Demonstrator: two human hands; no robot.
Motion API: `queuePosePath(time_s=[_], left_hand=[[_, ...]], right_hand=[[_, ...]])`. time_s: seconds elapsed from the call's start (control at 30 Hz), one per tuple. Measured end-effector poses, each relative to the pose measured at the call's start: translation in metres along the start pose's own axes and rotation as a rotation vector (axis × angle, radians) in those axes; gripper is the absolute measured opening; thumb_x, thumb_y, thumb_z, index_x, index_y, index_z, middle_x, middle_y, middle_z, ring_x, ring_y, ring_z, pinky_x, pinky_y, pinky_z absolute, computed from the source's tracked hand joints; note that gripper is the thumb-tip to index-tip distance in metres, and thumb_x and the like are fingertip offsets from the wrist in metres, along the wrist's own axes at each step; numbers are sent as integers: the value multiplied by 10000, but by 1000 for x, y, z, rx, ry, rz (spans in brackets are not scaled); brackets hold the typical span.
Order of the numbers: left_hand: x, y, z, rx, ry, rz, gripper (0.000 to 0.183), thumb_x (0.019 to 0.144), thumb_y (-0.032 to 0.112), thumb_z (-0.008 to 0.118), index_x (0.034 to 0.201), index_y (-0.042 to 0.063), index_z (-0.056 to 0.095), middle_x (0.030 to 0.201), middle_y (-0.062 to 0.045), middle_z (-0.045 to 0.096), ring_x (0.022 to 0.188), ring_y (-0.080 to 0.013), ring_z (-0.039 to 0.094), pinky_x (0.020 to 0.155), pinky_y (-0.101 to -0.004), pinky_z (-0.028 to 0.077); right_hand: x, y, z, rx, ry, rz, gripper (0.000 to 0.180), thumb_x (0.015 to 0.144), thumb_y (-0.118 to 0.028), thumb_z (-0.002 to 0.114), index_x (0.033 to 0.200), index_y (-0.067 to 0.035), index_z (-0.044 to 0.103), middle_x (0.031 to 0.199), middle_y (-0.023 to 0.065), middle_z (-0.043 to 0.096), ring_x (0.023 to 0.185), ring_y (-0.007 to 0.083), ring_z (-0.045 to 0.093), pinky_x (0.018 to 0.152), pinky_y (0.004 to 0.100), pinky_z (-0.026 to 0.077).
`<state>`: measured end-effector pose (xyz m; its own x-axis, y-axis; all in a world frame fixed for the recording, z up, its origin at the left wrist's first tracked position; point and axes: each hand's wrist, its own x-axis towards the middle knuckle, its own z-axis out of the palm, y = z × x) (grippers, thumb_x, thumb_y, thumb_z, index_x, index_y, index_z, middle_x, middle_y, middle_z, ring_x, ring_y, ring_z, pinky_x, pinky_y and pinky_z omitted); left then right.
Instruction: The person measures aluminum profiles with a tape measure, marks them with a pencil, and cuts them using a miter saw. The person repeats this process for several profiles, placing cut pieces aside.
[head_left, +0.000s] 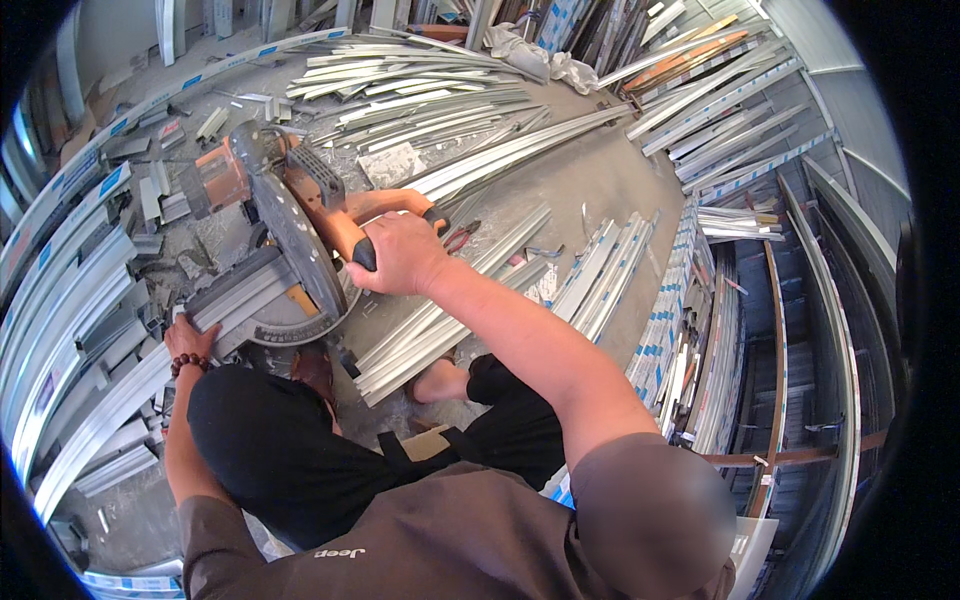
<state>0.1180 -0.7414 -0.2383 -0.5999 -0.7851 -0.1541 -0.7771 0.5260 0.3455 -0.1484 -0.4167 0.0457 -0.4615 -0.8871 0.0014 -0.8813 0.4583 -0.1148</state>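
My right hand (401, 255) is closed around the orange and black handle of a miter saw (300, 202). The saw's round blade and guard stand over its base, close to a long aluminium profile (244, 304); whether they touch I cannot tell. With a beaded bracelet on the wrist, my left hand (191, 339) presses on the profile against the saw's fence, left of the blade. The profile runs on past this hand to the lower left. A curved angle scale (296, 332) shows at the front of the saw base.
Several cut profiles (442, 322) lie right of the saw by my feet. Red-handled pliers (459, 236) rest on the floor. Metal offcuts (161, 191) litter the left side. Long profile stacks (420, 82) lie ahead, and loaded racks (772, 337) stand at the right.
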Motion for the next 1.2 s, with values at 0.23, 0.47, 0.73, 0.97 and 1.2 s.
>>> queuePosePath(time_s=[0.23, 0.47, 0.73, 0.97, 1.2], left_hand=[[-1, 3, -6, -24, -16, -10, 753, 688, 462, 906, 1191, 4, 584, 1155, -234, 670, 1186, -416, 566, 1062, -480, 406], [-4, 6, -11, -28, -37, -28, 766, 681, 443, 912, 1209, -2, 582, 1140, -232, 667, 1188, -412, 563, 1065, -478, 406], [-3, 5, -7, -20, -2, -16, 770, 679, 455, 914, 1198, -6, 581, 1130, -233, 670, 1179, -413, 571, 1061, -479, 411], [0, 1, -5, -21, -10, -5, 758, 678, 443, 918, 1192, -2, 582, 1131, -236, 670, 1157, -428, 575, 1025, -499, 442], [-3, 4, -10, -42, -3, 8, 756, 686, 456, 908, 1193, -5, 588, 1120, -234, 675, 1152, -431, 582, 1028, -494, 448]], right_hand=[[-9, 1, 9, 11, -46, 21, 555, 793, -537, 678, 920, 3, 699, 938, 184, 723, 978, 327, 691, 927, 428, 516], [-18, 2, 24, 30, 45, -8, 561, 775, -532, 691, 946, 1, 706, 957, 184, 725, 988, 322, 684, 949, 422, 500], [-19, 3, 28, 10, 61, -4, 520, 769, -528, 697, 899, -25, 702, 915, 164, 717, 957, 310, 682, 933, 415, 494], [-21, 5, 34, 20, 65, -11, 509, 766, -524, 703, 870, -26, 692, 899, 160, 715, 935, 307, 678, 927, 410, 491], [-24, 5, 38, 18, 141, -34, 516, 734, -516, 740, 873, -24, 673, 883, 153, 686, 907, 317, 655, 892, 417, 503]])
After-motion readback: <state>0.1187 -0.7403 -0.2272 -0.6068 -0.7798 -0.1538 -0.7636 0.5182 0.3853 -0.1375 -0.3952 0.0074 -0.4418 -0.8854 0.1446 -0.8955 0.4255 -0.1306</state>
